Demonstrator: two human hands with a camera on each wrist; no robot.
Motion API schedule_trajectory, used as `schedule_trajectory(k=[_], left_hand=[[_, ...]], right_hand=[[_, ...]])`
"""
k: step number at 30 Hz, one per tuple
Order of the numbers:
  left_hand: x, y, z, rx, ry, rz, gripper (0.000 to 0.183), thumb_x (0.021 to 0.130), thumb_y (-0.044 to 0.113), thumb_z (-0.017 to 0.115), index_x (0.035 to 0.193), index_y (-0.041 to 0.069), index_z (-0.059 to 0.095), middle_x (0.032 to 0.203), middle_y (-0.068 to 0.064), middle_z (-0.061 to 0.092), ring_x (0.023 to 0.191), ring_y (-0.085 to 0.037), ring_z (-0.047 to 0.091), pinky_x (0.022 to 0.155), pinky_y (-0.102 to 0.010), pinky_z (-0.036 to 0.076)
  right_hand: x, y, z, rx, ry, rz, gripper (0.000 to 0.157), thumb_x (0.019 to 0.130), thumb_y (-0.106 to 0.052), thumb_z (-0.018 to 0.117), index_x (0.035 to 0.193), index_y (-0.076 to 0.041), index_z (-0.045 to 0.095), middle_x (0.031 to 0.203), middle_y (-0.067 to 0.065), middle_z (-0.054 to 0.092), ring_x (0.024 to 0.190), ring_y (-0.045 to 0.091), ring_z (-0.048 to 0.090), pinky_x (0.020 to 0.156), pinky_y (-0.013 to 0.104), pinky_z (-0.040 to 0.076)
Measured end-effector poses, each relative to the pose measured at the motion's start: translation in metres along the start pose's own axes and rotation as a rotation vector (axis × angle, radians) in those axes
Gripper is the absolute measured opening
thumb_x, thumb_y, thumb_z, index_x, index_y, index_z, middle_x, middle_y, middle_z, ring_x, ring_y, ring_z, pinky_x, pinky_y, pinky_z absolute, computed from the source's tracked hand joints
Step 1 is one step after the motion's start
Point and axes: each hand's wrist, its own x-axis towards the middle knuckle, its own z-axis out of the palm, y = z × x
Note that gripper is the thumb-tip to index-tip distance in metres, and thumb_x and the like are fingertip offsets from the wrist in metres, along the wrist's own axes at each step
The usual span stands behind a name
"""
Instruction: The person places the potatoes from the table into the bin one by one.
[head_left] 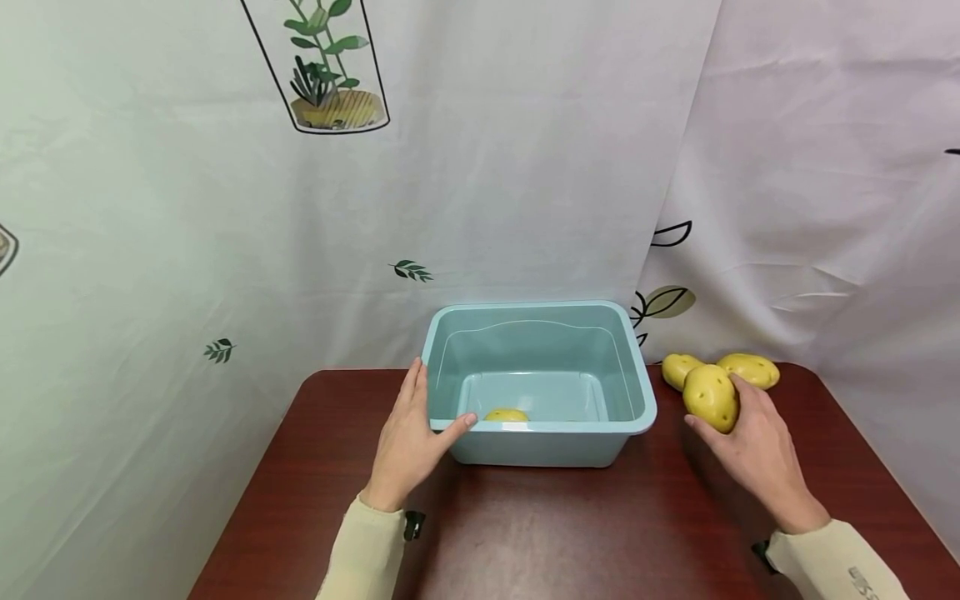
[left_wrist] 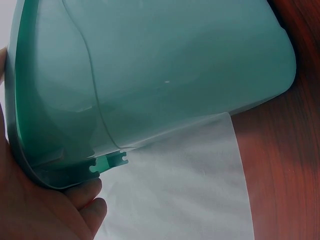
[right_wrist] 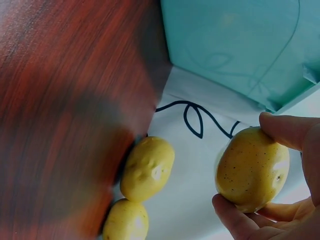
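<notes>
My right hand [head_left: 761, 450] holds a yellow potato [head_left: 710, 398] between thumb and fingers, raised above the table to the right of the basin. In the right wrist view the held potato [right_wrist: 252, 170] shows small dark specks. Behind it two more potatoes [head_left: 750, 370] lie at the table's back right; the right wrist view shows them end to end. A light blue plastic basin [head_left: 540, 446] stands on the table. At its left front corner my left hand [head_left: 408, 442] grips the rim, thumb on the front edge. One potato [head_left: 506, 414] lies inside, partly hidden by the front wall.
The dark red wooden table [head_left: 525, 533] has rounded back corners. Right behind it hangs a pale cloth [head_left: 525, 183] printed with plants, close to the basin's back side.
</notes>
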Motion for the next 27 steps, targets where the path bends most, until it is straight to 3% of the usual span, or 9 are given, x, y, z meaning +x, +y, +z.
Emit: schedule_trajectory(k=[27], left_hand=[[-0.0002,0.0021,-0.0019,-0.011,0.0,0.005,0.112,0.084,0.073,0.062,0.16,0.002,0.019,0.168,-0.006,0.013,0.151,-0.027,0.023,0.108,-0.057,0.038]], right_hand=[[0.004,-0.0101,-0.0045,0.014,0.044,-0.043,0.084,0.076,-0.022,0.086,0.139,0.014,0.043,0.132,0.036,0.048,0.113,0.056,0.049,0.088,0.068,0.038]])
